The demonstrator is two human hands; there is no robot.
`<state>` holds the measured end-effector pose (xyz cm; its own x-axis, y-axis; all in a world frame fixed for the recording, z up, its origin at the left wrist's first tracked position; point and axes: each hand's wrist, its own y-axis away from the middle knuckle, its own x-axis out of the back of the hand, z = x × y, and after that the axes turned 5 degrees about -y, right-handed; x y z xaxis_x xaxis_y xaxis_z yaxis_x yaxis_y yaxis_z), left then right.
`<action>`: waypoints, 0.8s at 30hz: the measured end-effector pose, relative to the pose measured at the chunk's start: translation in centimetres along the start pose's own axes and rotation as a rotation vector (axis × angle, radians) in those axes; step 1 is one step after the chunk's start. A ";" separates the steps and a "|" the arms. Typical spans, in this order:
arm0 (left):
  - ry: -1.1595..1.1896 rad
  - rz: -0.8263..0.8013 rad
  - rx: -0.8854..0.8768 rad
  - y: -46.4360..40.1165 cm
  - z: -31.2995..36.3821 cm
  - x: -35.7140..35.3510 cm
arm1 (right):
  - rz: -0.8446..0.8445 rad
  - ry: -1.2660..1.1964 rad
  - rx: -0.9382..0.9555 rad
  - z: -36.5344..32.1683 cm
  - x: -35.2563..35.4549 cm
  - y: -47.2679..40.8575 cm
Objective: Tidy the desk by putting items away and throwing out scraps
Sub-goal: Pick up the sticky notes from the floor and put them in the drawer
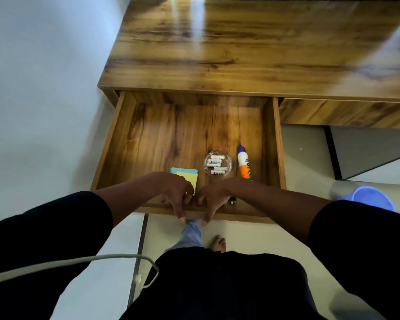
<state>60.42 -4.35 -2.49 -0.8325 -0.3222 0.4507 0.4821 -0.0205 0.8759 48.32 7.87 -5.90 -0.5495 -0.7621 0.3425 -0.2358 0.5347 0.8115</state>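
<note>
A wooden drawer (129, 144) is seen pulled out from beneath the desk (240, 49); sticky notes (187, 175), a glass dish (217, 165) of batteries (215, 162) and a glue bottle (244, 163) are laid near its front. The front edge is gripped by the left hand (178, 195) and right hand (211, 199), fingers curled over it; a blue bin (372, 199) is glimpsed on the floor at right.

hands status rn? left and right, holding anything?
Left hand: fingers curled over the open drawer's front edge, nothing else held.
Right hand: same grip on the front edge beside it.
</note>
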 end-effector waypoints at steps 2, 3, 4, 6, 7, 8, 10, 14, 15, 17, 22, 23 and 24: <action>-0.064 0.022 -0.019 -0.5 0.2 0.0 | 0.031 0.063 0.005 0.3 -0.6 -0.4; -0.090 0.029 -0.031 -0.6 0.3 0.2 | 0.045 0.078 0.009 0.4 -0.8 -0.5; -0.110 0.034 -0.039 -0.7 0.4 0.3 | 0.053 0.084 0.019 0.5 -0.9 -0.7; -0.136 0.040 -0.056 -0.5 0.8 0.7 | 0.061 0.083 0.029 0.8 -1.0 -0.9; -0.148 0.035 -0.062 -0.4 0.9 0.9 | 0.068 0.076 0.034 0.9 -1.1 -0.9; -0.156 0.024 -0.067 -0.3 1.1 1.3 | 0.072 0.069 0.039 1.1 -1.1 -0.9; -0.175 -0.004 -0.072 -0.2 1.5 1.8 | 0.083 0.068 0.057 1.2 -0.9 -0.7; -0.208 0.012 -0.064 -0.1 1.6 2.9 | 0.112 0.086 0.066 1.6 0.0 -0.3; -0.213 0.020 -0.057 -0.1 1.5 3.2 | 0.120 0.076 0.062 1.7 0.2 -0.3; -0.230 0.037 -0.037 0.0 1.1 3.9 | 0.140 0.061 0.061 1.9 0.8 -0.1; -0.268 0.081 0.017 0.0 0.3 5.9 | 0.216 0.026 0.079 2.5 3.2 0.8; -0.275 0.090 0.022 -0.1 0.0 6.4 | 0.228 0.007 0.080 2.7 3.7 0.9; -0.280 0.098 0.030 -0.2 -0.2 6.8 | 0.243 -0.014 0.079 2.9 4.1 0.9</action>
<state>54.78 -6.73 0.37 -0.8272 -0.0474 0.5599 0.5593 0.0272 0.8285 43.53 6.27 -5.10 -0.6087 -0.6029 0.5157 -0.1575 0.7289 0.6662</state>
